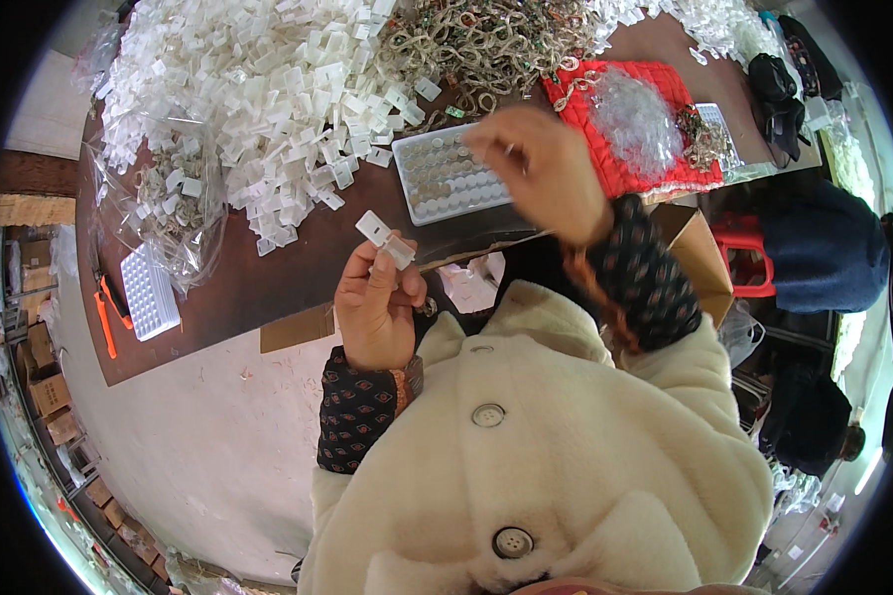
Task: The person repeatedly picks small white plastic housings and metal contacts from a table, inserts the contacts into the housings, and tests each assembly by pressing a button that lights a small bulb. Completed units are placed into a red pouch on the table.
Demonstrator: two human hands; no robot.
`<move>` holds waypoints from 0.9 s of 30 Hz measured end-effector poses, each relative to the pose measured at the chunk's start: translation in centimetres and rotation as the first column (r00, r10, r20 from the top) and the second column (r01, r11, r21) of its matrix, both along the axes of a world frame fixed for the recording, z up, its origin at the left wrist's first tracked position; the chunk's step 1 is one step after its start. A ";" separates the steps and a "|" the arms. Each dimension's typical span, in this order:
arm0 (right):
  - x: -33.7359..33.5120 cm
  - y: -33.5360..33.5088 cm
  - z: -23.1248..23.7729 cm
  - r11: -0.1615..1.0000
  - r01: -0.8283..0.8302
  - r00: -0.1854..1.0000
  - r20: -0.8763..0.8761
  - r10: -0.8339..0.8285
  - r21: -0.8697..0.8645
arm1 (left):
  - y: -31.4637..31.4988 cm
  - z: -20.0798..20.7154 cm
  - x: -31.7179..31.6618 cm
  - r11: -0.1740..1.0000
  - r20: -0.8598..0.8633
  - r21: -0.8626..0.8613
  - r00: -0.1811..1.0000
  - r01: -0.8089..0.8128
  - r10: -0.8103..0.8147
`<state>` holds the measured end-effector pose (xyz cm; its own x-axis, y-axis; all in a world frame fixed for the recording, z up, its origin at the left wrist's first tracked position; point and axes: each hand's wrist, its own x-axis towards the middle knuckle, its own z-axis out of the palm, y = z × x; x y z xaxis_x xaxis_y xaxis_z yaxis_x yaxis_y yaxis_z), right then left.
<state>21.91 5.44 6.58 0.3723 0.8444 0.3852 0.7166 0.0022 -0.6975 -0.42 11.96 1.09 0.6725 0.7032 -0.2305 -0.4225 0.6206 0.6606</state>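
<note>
In my left hand [375,307] a small white plastic card [373,228] with a slot in it is pinched between thumb and fingers, with a clear flap-like piece [399,253] beside it. This hand is raised just in front of the table edge. My right hand [541,164] hovers over the right end of a white tray [414,210] with rows of round pockets. Its fingers are curled together and slightly blurred; what they hold, if anything, cannot be made out. Small round pieces [435,164] sit in many of the pockets.
A big heap of white plastic cards [288,109] covers the far left table. Beside it lie a pile of beaded bracelets [486,45] and a red cloth [620,164] bearing clear bags [635,119]. Orange-handled pliers [107,317] and stacked trays [149,293] are at the left edge.
</note>
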 end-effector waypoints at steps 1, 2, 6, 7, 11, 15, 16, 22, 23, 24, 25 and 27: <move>2.1 1.1 -0.1 0.999 0.049 0.993 0.107 -0.049 -0.003 | -0.1 0.0 0.3 1.000 -0.014 -0.004 1.000 -0.009 0.009; 3.7 2.2 -0.4 0.997 0.021 0.991 0.135 -0.011 -0.077 | -0.2 -0.1 0.7 1.000 0.029 0.008 1.000 -0.002 0.001; 6.7 5.7 -1.9 0.922 0.066 0.963 0.265 0.041 -0.381 | -0.3 -0.1 1.0 1.000 0.002 0.019 1.000 0.016 -0.016; 6.8 6.3 -2.3 0.899 0.095 0.949 0.312 0.048 -0.427 | -0.2 -0.1 0.9 1.000 0.006 0.016 1.000 0.011 -0.011; 6.6 7.1 -3.2 0.845 0.181 0.903 0.426 0.060 -0.503 | 0.1 -0.2 0.5 1.000 0.017 0.002 1.000 -0.005 0.005; 7.7 5.8 -3.3 0.913 0.069 0.945 0.319 0.069 -0.402 | 0.3 -0.4 0.4 1.000 0.025 -0.017 1.000 0.001 -0.001; 8.2 5.3 -3.1 0.944 0.041 0.955 0.290 0.059 -0.327 | 0.3 -0.4 0.5 1.000 0.025 -0.015 1.000 0.012 -0.012; 9.9 1.4 -0.4 1.000 -0.006 0.988 0.152 0.009 -0.024 | 0.1 0.1 1.0 0.998 0.026 -0.017 0.998 0.065 -0.064; 9.7 0.8 -0.1 0.997 -0.038 0.993 0.115 0.029 0.071 | 0.1 0.2 1.3 0.997 0.028 -0.006 0.997 0.077 -0.076; 9.3 0.0 0.1 0.991 -0.030 0.998 0.055 0.023 0.130 | 0.0 0.4 1.5 0.996 0.025 -0.001 0.996 0.090 -0.090; 9.0 -0.8 0.1 0.982 -0.022 1.000 -0.005 0.023 0.188 | -0.1 0.5 1.7 0.995 0.034 0.004 0.994 0.102 -0.102; 8.3 -2.1 0.0 0.979 -0.012 0.999 -0.040 0.021 0.203 | -0.3 0.8 2.3 0.992 0.044 0.000 0.991 0.129 -0.129</move>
<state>30.23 3.38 6.54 0.3787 0.7562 0.5336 0.6854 0.1583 -0.7108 1.93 11.64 1.91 0.7669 0.6097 -0.2003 -0.3678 0.6733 0.6414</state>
